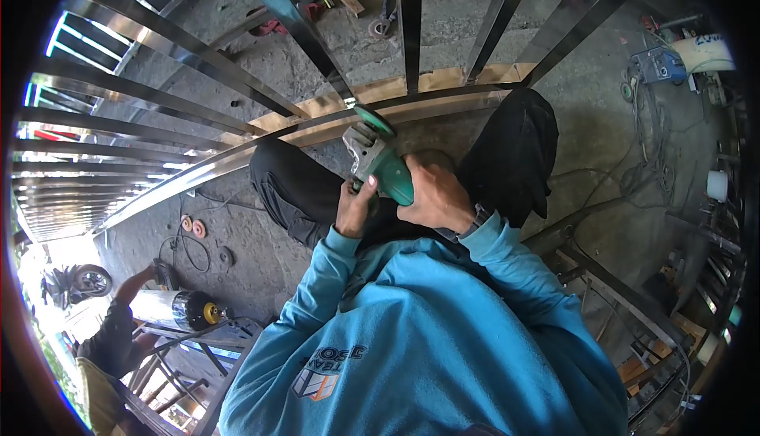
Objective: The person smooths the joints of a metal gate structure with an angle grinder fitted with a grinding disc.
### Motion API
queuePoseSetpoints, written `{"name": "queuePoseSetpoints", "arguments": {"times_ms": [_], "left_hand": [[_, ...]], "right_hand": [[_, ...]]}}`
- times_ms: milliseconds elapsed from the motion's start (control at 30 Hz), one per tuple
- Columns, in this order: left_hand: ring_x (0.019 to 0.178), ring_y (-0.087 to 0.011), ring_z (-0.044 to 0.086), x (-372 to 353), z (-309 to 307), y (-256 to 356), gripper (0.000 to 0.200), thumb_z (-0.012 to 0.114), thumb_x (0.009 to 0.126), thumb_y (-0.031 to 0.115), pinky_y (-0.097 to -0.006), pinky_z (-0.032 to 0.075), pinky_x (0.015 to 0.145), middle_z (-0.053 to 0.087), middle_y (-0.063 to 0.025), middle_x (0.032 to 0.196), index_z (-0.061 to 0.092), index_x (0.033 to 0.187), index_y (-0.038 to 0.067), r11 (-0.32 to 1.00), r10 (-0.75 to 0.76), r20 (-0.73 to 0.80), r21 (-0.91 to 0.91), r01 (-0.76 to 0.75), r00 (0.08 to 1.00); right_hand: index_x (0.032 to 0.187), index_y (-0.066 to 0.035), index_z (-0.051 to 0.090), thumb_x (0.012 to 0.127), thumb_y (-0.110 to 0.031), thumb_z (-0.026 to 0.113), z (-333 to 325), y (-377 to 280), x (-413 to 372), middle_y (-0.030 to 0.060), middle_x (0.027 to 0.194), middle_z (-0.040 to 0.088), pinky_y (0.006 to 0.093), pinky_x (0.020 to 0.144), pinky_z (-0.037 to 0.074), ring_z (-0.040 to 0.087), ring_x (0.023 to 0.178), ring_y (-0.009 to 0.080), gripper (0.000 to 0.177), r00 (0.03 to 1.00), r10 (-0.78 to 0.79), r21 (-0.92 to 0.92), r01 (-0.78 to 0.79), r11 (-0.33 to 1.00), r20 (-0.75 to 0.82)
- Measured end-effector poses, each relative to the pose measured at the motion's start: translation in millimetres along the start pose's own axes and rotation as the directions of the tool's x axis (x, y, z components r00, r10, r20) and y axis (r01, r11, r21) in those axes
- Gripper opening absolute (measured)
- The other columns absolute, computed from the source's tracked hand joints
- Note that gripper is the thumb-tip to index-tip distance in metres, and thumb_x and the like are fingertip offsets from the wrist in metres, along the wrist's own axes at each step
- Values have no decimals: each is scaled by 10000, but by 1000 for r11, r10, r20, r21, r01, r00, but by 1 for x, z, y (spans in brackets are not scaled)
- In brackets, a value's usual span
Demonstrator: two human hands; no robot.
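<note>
A green angle grinder [393, 176] is held in front of my lap by both hands. My right hand [437, 197] wraps around its green body. My left hand [354, 208] grips it near the metal head, with the thumb lying along the side. The grinder's green disc [374, 120] is tilted, its edge right by the lower end of a shiny metal bar [321, 48]. That bar belongs to a large barred metal frame [166, 173], which lies in front of my knees over wooden strips [443, 79].
Small discs [193, 227] and a cable lie on the floor at left. A gas cylinder [162, 309] and another person [119, 341] are at lower left. A blue machine [659, 65] with cables stands at upper right. Metal framework [625, 297] is at lower right.
</note>
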State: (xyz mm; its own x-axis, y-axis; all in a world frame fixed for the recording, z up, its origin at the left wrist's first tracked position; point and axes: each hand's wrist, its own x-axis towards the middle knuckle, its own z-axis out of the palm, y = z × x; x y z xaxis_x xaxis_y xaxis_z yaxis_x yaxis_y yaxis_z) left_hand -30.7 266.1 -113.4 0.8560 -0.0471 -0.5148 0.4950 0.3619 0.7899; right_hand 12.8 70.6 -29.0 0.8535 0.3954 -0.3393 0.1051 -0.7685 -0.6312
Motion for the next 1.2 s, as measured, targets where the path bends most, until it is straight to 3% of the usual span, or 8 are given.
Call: {"name": "queuePoseSetpoints", "arguments": {"times_ms": [133,367,533,733,833,1000,1167,1200], "left_hand": [[534,-72,502,-17,17,-6,512,793,873,441,-226,383,462,627,8,778,652,1102,6,997,74,-59,-32,-76,996],[1001,-148,643,-20,24,-5,492,840,837,217,-305,500,921,706,-61,1111,637,1220,-16,977,157,-36,-138,-160,987],[1001,-156,647,-20,34,7,491,827,839,189,-303,501,921,708,-70,1125,631,1235,-26,971,214,-41,-103,-217,976],[990,-144,639,-24,44,24,500,844,839,198,-299,500,909,701,-68,1119,623,1224,-32,954,300,-143,17,-301,943],[977,-136,639,-29,45,30,493,847,843,188,-284,504,884,699,-69,1106,619,1221,-32,933,355,-157,113,-341,921],[884,-104,608,-55,37,38,364,760,921,213,-256,482,812,672,-38,1015,620,1173,-10,885,399,-122,309,-347,909],[715,-45,517,-72,38,19,333,689,992,259,-200,411,623,628,-1,931,577,1184,12,907,398,-91,191,-376,913],[705,-41,505,-79,37,18,394,709,973,301,-194,380,595,625,-4,932,563,1199,12,953,274,-33,140,-267,961]], "right_hand": [[1239,44,469,696,-264,744,9,-3,-1,288,899,682,526,787,569,678,875,458,682,998,-27,-41,29,999,59],[1295,50,415,712,-236,739,9,-12,-14,304,930,650,566,753,549,655,870,490,725,996,23,49,-27,998,82],[1358,41,390,712,-191,783,16,-29,-29,249,1104,561,493,812,526,626,977,422,791,973,-83,-131,56,990,-215],[1455,62,354,709,-112,754,27,-44,-28,203,1124,544,445,842,500,598,1001,338,865,945,-69,-308,-35,951,-318],[1438,49,373,700,-123,762,24,-39,-24,207,1121,541,460,840,510,603,1004,360,851,945,-70,-198,6,980,-320],[1389,47,393,683,-169,797,17,-19,-1,289,1081,617,482,865,540,628,1000,489,842,904,-103,400,283,872,-415],[1308,61,468,685,-174,770,10,-23,7,250,1030,647,443,827,539,668,943,387,731,963,-37,668,212,713,-266],[1283,56,486,685,-171,766,13,-24,7,209,1008,642,417,803,537,656,913,334,698,965,9,715,188,673,-262]]}}
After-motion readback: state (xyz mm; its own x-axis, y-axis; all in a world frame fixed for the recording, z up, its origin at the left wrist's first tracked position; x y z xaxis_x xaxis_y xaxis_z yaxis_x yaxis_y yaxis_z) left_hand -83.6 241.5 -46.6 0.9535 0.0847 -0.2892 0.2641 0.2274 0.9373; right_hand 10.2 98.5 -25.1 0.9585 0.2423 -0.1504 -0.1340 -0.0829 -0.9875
